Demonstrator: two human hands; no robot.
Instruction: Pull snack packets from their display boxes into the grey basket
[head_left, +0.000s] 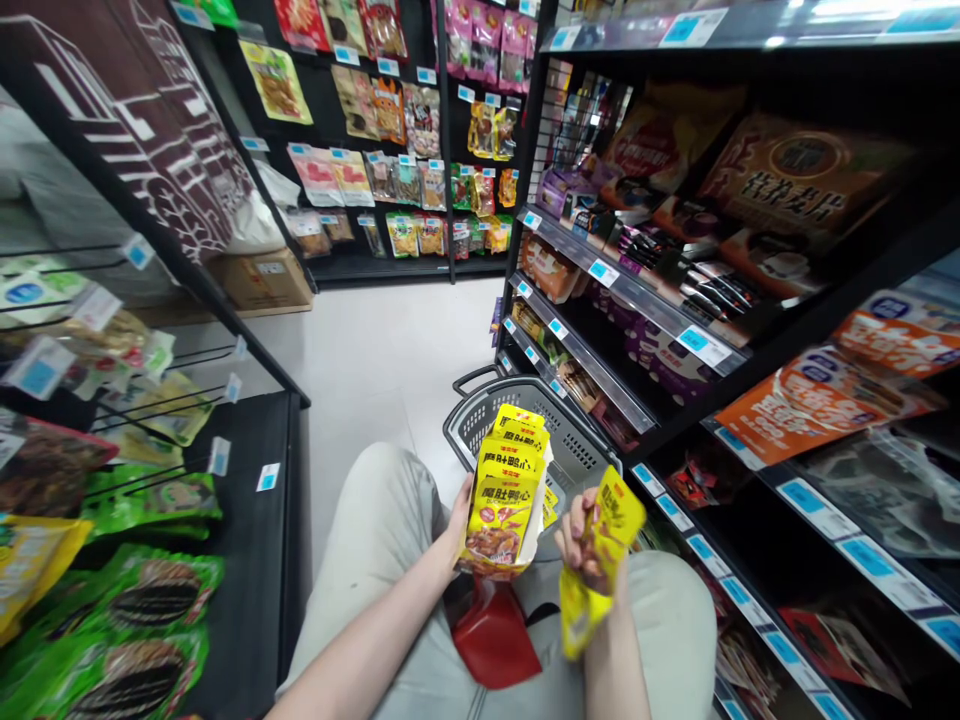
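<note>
My left hand (459, 520) grips a stack of several yellow snack packets (508, 490), held upright over my lap. My right hand (583, 540) is closed on one more yellow packet (600, 560), blurred by motion, a little to the right of the stack. Both hands hover above my light trousers (390, 540). A red pouch (491, 630) lies on my lap under the stack. Just beyond the hands stands a grey plastic shopping basket (577, 450) on the floor.
Black shelves (637, 300) with blue price tags and snack bags rise on the right. On the left, hooks carry green and yellow packets (142, 590). A cardboard box (262, 280) sits on the pale floor (375, 350) by the far wall of hanging snacks.
</note>
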